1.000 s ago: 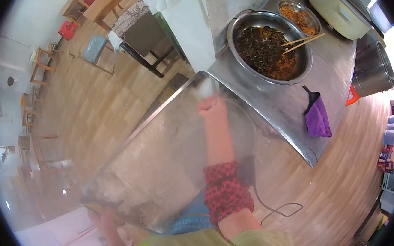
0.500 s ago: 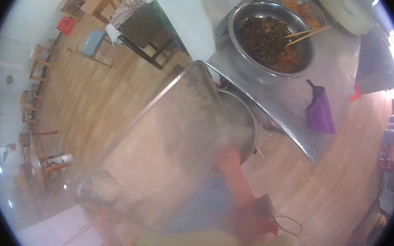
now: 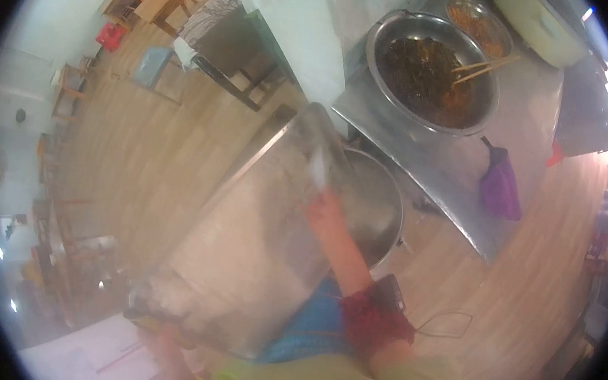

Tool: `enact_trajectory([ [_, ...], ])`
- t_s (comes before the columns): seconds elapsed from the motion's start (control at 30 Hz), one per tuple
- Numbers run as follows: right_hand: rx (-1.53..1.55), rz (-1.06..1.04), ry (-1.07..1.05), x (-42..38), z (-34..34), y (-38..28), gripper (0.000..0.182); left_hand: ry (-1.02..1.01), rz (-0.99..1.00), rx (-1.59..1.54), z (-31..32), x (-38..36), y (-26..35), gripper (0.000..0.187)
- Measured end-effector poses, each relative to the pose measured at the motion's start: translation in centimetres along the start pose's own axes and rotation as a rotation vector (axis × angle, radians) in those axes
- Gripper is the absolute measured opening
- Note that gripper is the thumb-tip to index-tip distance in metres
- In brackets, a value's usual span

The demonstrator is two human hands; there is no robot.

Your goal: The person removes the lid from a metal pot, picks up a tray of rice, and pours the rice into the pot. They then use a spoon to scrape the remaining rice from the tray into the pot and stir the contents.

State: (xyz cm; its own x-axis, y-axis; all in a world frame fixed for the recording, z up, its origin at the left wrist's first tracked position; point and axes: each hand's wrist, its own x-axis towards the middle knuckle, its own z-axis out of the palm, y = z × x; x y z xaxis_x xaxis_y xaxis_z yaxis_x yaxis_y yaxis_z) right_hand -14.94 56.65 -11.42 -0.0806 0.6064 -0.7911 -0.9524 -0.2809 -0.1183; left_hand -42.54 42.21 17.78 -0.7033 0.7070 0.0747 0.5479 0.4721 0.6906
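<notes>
Steam blurs a large rectangular metal tray (image 3: 294,136) that slants across the middle, with a pale, rice-like mass (image 3: 220,255) in its near part. My left hand (image 3: 167,343) is closed at the tray's near-left corner; haze hides part of its fingers. Over the tray's far part, my right hand (image 3: 325,212) is closed around a pale, flat-looking utensil (image 3: 318,168) whose kind I cannot make out. A big round metal pot (image 3: 386,218) stands under the tray's right side, partly hidden by it.
On a steel table (image 3: 428,157) at the upper right are a metal basin (image 3: 492,108) of dark food with chopsticks (image 3: 481,68), a smaller bowl (image 3: 477,25) and a purple cloth item (image 3: 502,188). Chairs and a dark table (image 3: 233,49) stand on the wood-patterned floor at left.
My right hand has moved from the pot's near side leftward and up over the tray, and the pale utensil now shows in it. My left hand stays at the tray's corner.
</notes>
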Motion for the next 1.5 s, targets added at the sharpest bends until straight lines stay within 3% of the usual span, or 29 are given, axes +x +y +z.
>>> enact_trajectory([
  [0.07, 0.159, 0.104, -0.237, 3.3, -8.4, 1.4, 0.025, -0.009, -0.01, 0.067, -0.1, 0.1, -1.1, 0.053],
  [0.13, -0.845, -0.861, -0.517, 5.5, -15.1, 3.5, 0.026, 0.054, -0.002, 0.069, -0.4, 0.4, -1.8, 0.052],
  [0.17, -0.811, -0.608, -0.292, 2.1, -13.9, 1.9, 0.026, 0.053, -0.001, 0.066, -0.1, 0.2, -0.8, 0.052],
  [0.2, -0.527, -0.258, -0.072, -2.0, -9.5, -0.4, 0.026, -0.043, 0.002, -0.105, 0.7, -0.3, 1.2, 0.051],
  [0.23, -0.508, -0.176, 0.008, -4.9, -6.2, -1.8, 0.026, -0.138, -0.001, -0.263, 1.1, -0.8, 2.6, 0.05],
  [0.3, -0.549, -0.152, -0.015, -7.9, 0.1, -3.9, 0.026, -0.132, -0.039, -0.188, 1.0, -1.2, 3.5, 0.05],
  [0.37, -0.435, -0.21, -0.325, -4.6, 3.5, -5.2, 0.024, -0.13, -0.056, -0.148, 1.4, -0.8, 3.2, 0.05],
  [0.43, -0.201, -0.027, -0.183, -4.3, 8.2, -7.0, 0.018, 0.001, -0.011, 0.065, 1.3, 0.1, 1.7, 0.05],
  [0.53, -0.141, -0.119, -0.177, 0.3, 5.4, -6.9, 0.02, 0.034, -0.068, -0.142, 1.7, -0.9, 2.8, 0.051],
  [0.6, -0.42, -0.43, -0.163, 3.2, -0.7, -3.8, 0.027, -0.05, -0.072, -0.211, 1.0, -0.2, 2.0, 0.053],
  [0.67, -1.213, -0.735, 0.046, -5.5, 0.1, -5.1, 0.04, -0.144, -0.08, -0.286, 1.0, 0.0, 1.8, 0.056],
  [0.7, -1.503, -0.774, 0.173, -3.7, -4.9, -3.5, 0.043, -0.143, -0.066, -0.254, 1.3, -0.1, 2.3, 0.053],
  [0.73, -1.792, -0.797, 0.305, -1.4, -9.1, -2.0, 0.047, -0.14, -0.054, -0.216, 1.3, -0.3, 2.4, 0.05],
  [0.77, -1.796, -0.803, 0.298, -2.2, -8.2, -2.6, 0.047, -0.134, -0.056, -0.221, 1.3, 0.0, 0.8, 0.05],
  [0.83, -1.973, -0.368, 0.06, -5.8, -6.4, -2.6, 0.046, 0.029, 0.038, -0.112, 0.5, 0.7, -2.0, 0.048],
  [0.9, -1.358, -0.426, -0.132, -3.0, -6.9, 1.0, 0.043, 0.003, -0.047, -0.151, 1.1, -0.3, 0.8, 0.049],
  [0.97, -1.928, -0.966, -0.31, -6.9, -0.6, 0.9, 0.041, -0.024, -0.138, -0.197, 1.4, -0.5, 2.2, 0.049],
  [1.0, -1.927, -0.967, -0.306, -5.7, 0.9, 1.1, 0.041, -0.109, -0.147, -0.185, 0.8, -0.1, 1.6, 0.052],
  [1.03, -1.886, -0.747, -0.25, -4.0, 2.0, 1.3, 0.04, -0.189, -0.16, -0.171, 0.3, 0.1, 1.0, 0.056],
  [1.07, -1.833, -0.534, -0.197, -2.9, 2.4, 1.6, 0.04, -0.184, -0.161, -0.171, 0.0, 0.0, 0.3, 0.056],
  [1.1, -1.835, -0.538, -0.205, -2.4, 2.1, 1.7, 0.04, -0.102, -0.137, -0.14, 0.0, 0.0, -0.5, 0.056],
  [1.17, -1.94, -0.836, 0.013, -1.7, 0.3, 1.1, 0.035, -0.023, -0.111, -0.114, 0.0, 0.0, -0.7, 0.056],
  [1.2, -1.942, -0.844, 0.019, -1.0, -1.7, 0.4, 0.035, -0.008, -0.095, -0.081, 0.2, -0.3, -0.1, 0.055],
  [1.27, -1.955, -1.038, -0.214, 0.1, -5.3, -0.7, 0.034, 0.009, -0.082, -0.065, 1.2, -0.2, 0.4, 0.054],
  [1.3, -1.963, -1.039, -0.218, -0.4, -5.8, -0.4, 0.034, 0.0, -0.072, -0.101, 1.8, -0.1, 0.4, 0.053],
  [1.37, -1.978, -0.751, -0.027, -4.1, -7.1, 1.3, 0.032, -0.014, -0.065, -0.119, 1.1, -0.9, 0.5, 0.052],
  [1.43, -1.931, -0.385, -0.099, -10.1, 2.4, -0.5, 0.031, -0.045, -0.016, -0.165, 1.3, -0.5, 1.0, 0.05],
  [1.47, -1.925, -0.383, -0.093, -9.6, 3.8, -0.1, 0.031, -0.052, -0.012, -0.163, 1.2, -0.6, 1.3, 0.05],
  [1.5, -1.545, -0.252, -0.179, -9.1, 5.0, 0.3, 0.029, -0.127, -0.059, -0.181, 1.1, -0.5, 1.6, 0.053],
])
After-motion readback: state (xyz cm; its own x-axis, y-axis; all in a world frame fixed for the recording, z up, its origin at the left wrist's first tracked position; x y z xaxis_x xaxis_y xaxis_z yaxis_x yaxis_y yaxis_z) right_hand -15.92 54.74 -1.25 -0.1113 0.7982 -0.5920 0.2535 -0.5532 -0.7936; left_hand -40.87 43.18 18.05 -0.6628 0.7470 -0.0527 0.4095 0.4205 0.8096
